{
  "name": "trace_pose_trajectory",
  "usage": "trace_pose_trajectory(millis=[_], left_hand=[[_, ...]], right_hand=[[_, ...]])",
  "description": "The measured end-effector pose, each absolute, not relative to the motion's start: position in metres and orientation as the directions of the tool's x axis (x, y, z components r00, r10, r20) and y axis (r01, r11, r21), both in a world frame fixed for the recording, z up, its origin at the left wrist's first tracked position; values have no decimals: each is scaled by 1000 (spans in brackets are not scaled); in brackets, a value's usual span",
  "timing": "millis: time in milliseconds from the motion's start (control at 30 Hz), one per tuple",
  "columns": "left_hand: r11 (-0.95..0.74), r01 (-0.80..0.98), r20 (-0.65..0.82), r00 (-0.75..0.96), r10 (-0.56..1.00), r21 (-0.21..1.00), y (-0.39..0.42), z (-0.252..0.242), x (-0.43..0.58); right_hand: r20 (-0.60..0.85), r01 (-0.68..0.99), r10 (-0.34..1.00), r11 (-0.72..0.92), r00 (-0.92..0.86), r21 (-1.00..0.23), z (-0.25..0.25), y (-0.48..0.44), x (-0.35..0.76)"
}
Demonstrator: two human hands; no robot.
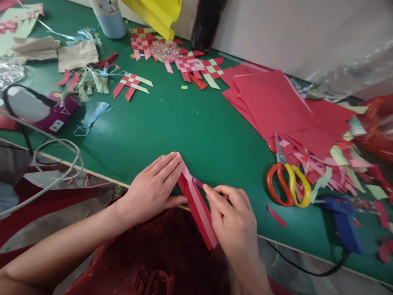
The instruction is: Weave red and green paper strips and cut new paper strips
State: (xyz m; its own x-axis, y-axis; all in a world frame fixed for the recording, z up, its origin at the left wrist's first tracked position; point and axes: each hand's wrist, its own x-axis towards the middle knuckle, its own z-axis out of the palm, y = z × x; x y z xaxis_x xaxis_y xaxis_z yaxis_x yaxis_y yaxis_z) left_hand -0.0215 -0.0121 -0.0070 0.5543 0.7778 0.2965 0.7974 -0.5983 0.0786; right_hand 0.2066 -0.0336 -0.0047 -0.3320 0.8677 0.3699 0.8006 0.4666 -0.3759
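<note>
A long folded piece of red and pink paper (201, 213) lies at a slant on the table's front edge, its lower end jutting past it. My left hand (155, 184) rests flat on its upper end, fingers stretched out together and thumb apart. Thumb and fingers of my right hand (235, 215) are closed on a narrow magenta paper strip (197, 182) at the paper's right edge. Whether this strip is a fold or a loose piece, I cannot tell. Scissors (287, 180) with red and yellow handles lie to the right of my right hand, blades partly apart.
Red paper sheets (273, 102) are stacked at the right, above paper scraps (328, 168). A blue glue gun (344, 221) with a cable lies at front right. Woven paper pieces (132, 84), tassels (95, 116), a purple device (55, 112) and a bottle (109, 18) occupy the left and back.
</note>
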Motion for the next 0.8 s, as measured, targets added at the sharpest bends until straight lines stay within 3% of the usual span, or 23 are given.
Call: trace_pose_trajectory(millis=[800], left_hand=[[-602, 793, 317, 549, 773, 93, -13, -9, -21]], right_hand=[[390, 800, 872, 449, -295, -397, -8, -30, 205]])
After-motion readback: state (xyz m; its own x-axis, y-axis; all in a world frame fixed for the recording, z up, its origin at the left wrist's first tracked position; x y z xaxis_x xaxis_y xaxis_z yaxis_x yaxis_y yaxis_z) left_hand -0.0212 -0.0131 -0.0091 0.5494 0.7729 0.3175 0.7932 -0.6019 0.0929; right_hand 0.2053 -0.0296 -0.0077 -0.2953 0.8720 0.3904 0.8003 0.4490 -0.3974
